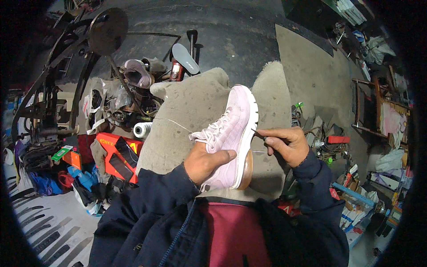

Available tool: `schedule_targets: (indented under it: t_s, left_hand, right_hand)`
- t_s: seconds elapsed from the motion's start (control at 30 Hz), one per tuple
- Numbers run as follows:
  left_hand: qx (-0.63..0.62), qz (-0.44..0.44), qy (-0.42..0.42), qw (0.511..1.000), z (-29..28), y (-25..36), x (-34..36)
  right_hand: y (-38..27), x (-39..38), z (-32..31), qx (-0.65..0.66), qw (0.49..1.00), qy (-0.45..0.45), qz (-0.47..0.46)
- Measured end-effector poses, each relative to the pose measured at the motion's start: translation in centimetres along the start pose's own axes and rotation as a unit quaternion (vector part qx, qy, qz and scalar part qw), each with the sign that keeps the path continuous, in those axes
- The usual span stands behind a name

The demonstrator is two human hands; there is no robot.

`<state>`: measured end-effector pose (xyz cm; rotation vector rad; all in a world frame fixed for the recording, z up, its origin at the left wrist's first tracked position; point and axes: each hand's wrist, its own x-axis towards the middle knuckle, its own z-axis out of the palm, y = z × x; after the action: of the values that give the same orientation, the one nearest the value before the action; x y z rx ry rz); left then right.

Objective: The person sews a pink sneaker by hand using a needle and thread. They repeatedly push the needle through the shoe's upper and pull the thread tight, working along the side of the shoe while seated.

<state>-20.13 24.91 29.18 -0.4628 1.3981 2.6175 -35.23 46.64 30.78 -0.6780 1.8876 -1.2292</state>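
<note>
While steadied on lap by left hand (205, 162), fingers closed around heel: pink shoe (231, 133), sole turned right. Right hand (284, 143) fingers pinched on needle (260, 135) at sole seam. Thread spool (142, 129) nearby.

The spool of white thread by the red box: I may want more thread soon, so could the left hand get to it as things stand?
Probably not at once: the left hand grips the pink shoe on the lap. The spool lies apart to the left, with nothing covering it, so a freed hand looks able to reach.
</note>
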Motion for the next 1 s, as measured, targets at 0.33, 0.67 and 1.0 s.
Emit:
schedule_targets:
  t_s: [0.33,0.67,1.0]
  left_hand:
    - [0.127,0.045,-0.022,0.991,-1.0,-1.2,0.3]
    - [0.281,0.038,-0.054,0.957,-1.7,-1.0,0.2]
    - [0.123,-0.104,-0.003,0.987,-0.5,0.6,0.2]
  right_hand:
    - [-0.8,0.7,-0.3,0.051,0.997,-0.017,0.060]
    - [-0.7,1.1,-1.1,0.018,0.994,-0.054,0.095]
    - [0.1,1.3,-1.1,-0.021,0.997,-0.065,0.029]
